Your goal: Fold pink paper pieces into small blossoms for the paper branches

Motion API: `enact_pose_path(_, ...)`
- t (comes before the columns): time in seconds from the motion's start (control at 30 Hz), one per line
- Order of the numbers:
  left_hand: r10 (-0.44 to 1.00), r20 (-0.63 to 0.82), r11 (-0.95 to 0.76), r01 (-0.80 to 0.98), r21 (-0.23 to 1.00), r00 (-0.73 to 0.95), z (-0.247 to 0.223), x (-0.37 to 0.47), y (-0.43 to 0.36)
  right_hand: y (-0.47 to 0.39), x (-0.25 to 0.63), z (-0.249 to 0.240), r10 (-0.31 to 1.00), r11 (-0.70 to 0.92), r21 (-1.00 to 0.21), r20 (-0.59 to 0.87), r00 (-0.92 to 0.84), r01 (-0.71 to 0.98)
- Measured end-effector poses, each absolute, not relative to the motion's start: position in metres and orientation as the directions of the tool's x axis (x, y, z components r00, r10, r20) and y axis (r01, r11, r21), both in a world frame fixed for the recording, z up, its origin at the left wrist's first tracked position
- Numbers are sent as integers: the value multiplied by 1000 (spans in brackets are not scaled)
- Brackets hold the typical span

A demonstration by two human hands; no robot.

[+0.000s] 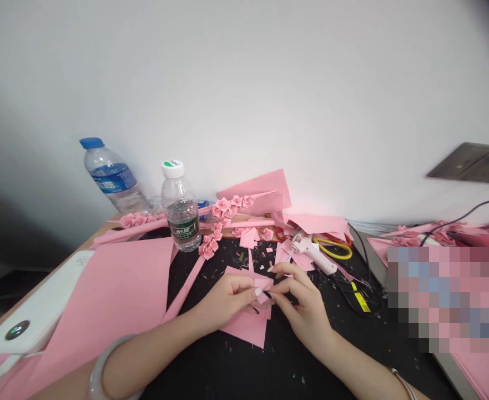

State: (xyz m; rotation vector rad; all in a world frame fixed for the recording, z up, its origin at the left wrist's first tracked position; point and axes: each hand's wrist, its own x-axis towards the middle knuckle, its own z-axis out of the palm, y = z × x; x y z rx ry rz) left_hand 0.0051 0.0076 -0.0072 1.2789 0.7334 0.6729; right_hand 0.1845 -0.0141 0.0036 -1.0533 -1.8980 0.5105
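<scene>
Between my two hands is a small piece of pink paper (262,285), pinched at its edges. My left hand (231,297) is closed on its left side, thumb on top. At its right edge the thumb and index finger of my right hand (300,300) press together, while another finger is lifted. Beneath the hands lies a larger pink paper square (246,328) on the black work surface. Paper flowers (211,244) on a rolled pink stem stand just behind my left hand. A white glue gun (314,253) lies beyond my right hand.
A clear water bottle (181,214) and a blue-capped bottle (113,178) stand at the back left. A white power bank (36,305) and a large pink sheet (115,289) lie left. Yellow-handled scissors (336,250) and black cables (367,266) are at right, near a wall socket (473,162).
</scene>
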Motion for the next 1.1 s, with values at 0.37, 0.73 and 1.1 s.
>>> enact_pose_path(0.37, 809, -75, 78, 20, 997, 583, -3, 7, 5, -12, 180, 1, 928, 347, -885, 278, -247, 311)
enact_pose_path(0.73, 805, -41, 1, 67, 998, 592, 2, 8, 3, -14, 179, -4, 961, 237, -933, 183, -209, 270)
enact_pose_path(1.1, 840, -65, -38, 178, 983, 539, 1, 11, -1, -15, 177, -1, 946, 318, -866, 260, -195, 386)
